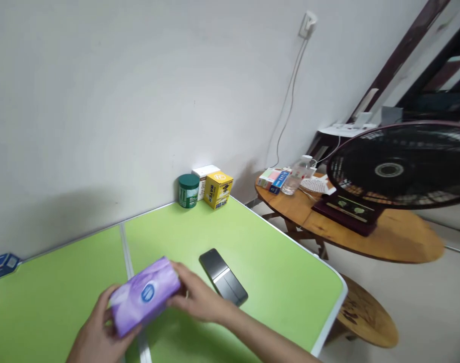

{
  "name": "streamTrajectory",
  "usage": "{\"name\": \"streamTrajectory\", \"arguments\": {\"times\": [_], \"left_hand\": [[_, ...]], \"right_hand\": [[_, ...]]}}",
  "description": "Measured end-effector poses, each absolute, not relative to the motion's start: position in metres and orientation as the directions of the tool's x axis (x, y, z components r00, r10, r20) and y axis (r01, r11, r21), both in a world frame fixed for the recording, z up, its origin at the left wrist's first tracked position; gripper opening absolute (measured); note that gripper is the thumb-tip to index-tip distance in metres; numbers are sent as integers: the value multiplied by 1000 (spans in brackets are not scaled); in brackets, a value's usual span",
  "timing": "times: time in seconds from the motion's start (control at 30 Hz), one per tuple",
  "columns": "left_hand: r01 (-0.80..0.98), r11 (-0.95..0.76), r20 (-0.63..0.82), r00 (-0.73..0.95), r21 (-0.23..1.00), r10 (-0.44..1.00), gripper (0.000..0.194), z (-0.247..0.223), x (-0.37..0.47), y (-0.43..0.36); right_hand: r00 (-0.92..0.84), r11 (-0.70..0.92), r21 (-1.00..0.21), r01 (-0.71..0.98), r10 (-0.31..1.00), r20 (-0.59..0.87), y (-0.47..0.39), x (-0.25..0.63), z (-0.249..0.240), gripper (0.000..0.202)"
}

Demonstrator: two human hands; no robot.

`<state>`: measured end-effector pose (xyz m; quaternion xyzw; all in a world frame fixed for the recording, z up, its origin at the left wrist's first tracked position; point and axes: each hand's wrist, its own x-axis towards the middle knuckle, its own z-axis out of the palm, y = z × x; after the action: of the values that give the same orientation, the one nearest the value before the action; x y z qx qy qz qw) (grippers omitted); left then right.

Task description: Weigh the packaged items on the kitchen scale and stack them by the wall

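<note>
purple tissue pack point(141, 305), held over the green table point(169, 229) between a person's two hands, near the metal seam point(127, 249) that crosses the top. that table is the largest thing here, light green with a pale edge. to the right stands an oval wooden table point(407, 237), carrying a black fan point(399, 166). the pack itself is an oblong block, aslant in view with its right end higher; paler lilac swirls run over its upper face, slightly blurred. the left hand point(103, 325) grips the left end and the right hand point(194, 292) the right end. just beside the right hand lies a black phone point(222, 276), a bright band across it. at the table's back corner are a yellow box point(218, 190) lettered "water" and a green jar point(188, 191). smallest is the pack's round blue emblem point(147, 292), its print unreadable.
</note>
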<state>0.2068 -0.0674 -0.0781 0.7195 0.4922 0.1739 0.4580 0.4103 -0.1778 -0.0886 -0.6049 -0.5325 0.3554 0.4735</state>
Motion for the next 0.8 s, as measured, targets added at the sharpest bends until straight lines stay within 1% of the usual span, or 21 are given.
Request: {"name": "streamTrajectory", "arguments": {"times": [0.07,0.1,0.13,0.23,0.33,0.43,0.53,0.6,0.73,0.8], "left_hand": [[511,-139,-198,550,848,811,58,-69,272,-67],[474,-177,-179,613,863,769,60,-68,304,-63],[428,-229,-139,672,874,727,62,-69,336,-58],[350,-386,10,730,854,684,61,-83,417,-38],[334,-500,104,742,799,663,63,-102,480,-18],[334,-572,185,723,749,665,67,-116,525,-5],[408,-499,137,653,765,745,82,-129,554,0],[447,-449,98,616,774,782,86,-138,565,-1],[410,-502,128,664,761,737,74,-154,574,-2],[385,-526,145,687,759,712,70,-158,574,1]], "right_hand": [[354,-17,-942,335,929,109,-181,457,-96,57],[441,-41,-934,356,888,129,-180,480,-102,50],[514,-61,-927,371,845,151,-178,503,-107,46],[641,-81,-923,375,743,195,-163,566,-124,41],[704,-67,-939,337,680,204,-142,617,-138,40],[762,-25,-959,282,613,208,-118,648,-152,48],[798,13,-975,221,573,188,-98,658,-170,61],[806,19,-981,191,568,168,-92,658,-181,62],[801,5,-986,166,583,138,-94,655,-195,52],[788,-4,-986,167,602,131,-98,653,-198,52]]}}
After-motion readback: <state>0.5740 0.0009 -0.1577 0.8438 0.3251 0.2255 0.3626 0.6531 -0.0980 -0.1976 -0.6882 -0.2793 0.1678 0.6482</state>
